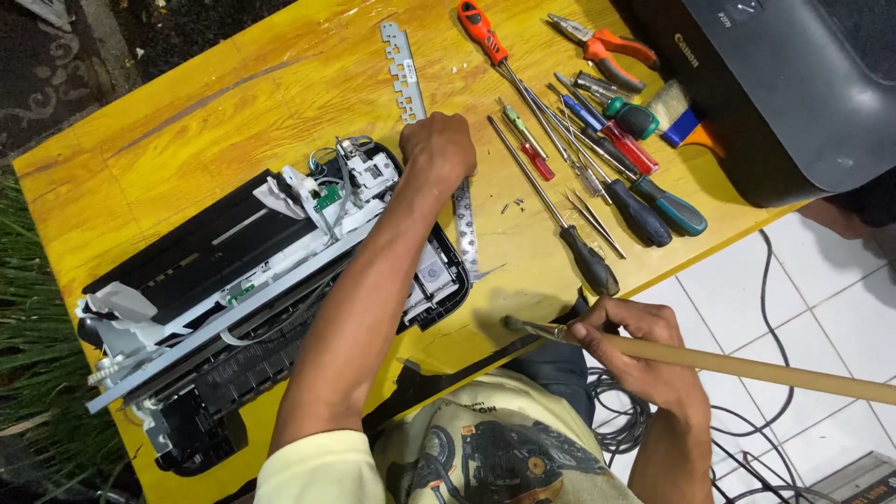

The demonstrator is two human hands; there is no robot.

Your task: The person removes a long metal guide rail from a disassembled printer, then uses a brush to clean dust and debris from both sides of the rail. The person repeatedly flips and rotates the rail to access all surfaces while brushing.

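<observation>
Left hand (pixel 437 149) lay fingers-down over the top right corner of the opened black and white plastic printer chassis (pixel 233 299), covering one stretch of the long perforated flat metal strip (pixel 411 84) that ran beside that corner. Whether my fingers gripped the strip or only pressed on it, I could not tell; my knuckles hid them. My forearm crossed the chassis diagonally.

Right hand (pixel 644 350) was clenched around the long tan wooden-handled paintbrush (pixel 709 359), thumb and fingers pinching it near the metal ferrule. I held the brush roughly level at the near edge of the yellow wooden table (pixel 187 121), its tip pointing left toward the chassis but well apart from it, its handle running off to the right over the white tiled floor (pixel 821 299).

The chassis lay slantwise on the left half of the table, a grey metal rail (pixel 224 322) running along its length, with exposed wiring near my left hand.

To the right of the strip lay a row of screwdrivers (pixel 597 159) with red, green, blue and black handles, orange-handled pliers (pixel 607 45) and a short broad brush (pixel 677 117). Small loose screws (pixel 513 203) lay between the strip and the screwdrivers. A dark grey printer housing (pixel 793 84) occupied the far right corner. Black cables (pixel 616 411) lay coiled on the floor.
</observation>
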